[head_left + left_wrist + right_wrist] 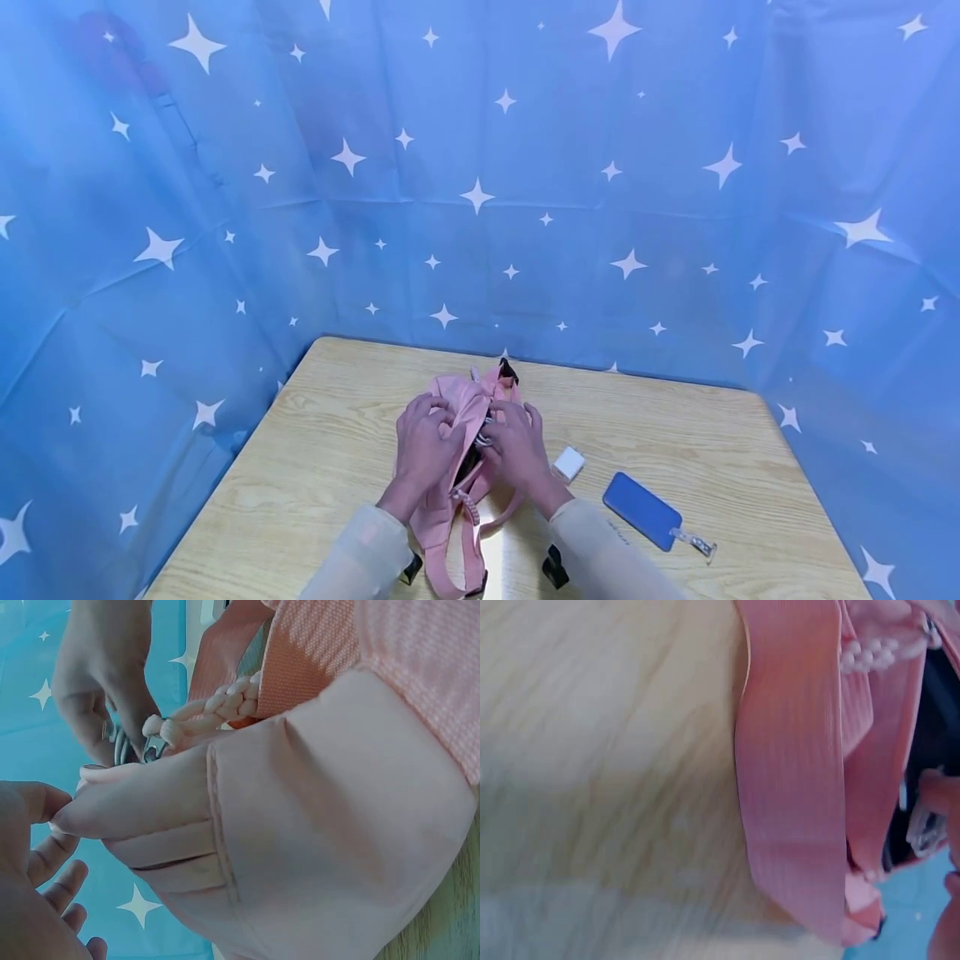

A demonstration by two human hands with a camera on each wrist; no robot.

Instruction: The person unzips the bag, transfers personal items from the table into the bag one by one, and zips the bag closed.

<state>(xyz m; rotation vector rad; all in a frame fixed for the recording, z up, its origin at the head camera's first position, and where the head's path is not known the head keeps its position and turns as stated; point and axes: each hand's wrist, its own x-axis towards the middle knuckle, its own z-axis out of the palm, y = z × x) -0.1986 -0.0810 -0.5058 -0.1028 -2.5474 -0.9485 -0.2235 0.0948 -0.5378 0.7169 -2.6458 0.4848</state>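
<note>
A pink bag [438, 521] with straps lies on the table, its dark opening showing between the two hands. My left hand [426, 446] pinches the fabric edge at the opening; in the left wrist view the thumb and index finger of that hand [37, 862] grip the bag's rim. Inside the opening, my right hand [519, 442] holds a coiled pale cable [483, 433], which also shows in the right wrist view as a cable bundle [928, 829] by the fingers. A braided pull cord [225, 705] hangs at the zipper.
Right of the bag stand a white charger block [568, 464] and a blue phone [642, 510] with a clear strap [697, 543]. Black buckles lie near the table's front. A blue star-patterned curtain [480, 250] surrounds the wooden table [322, 400].
</note>
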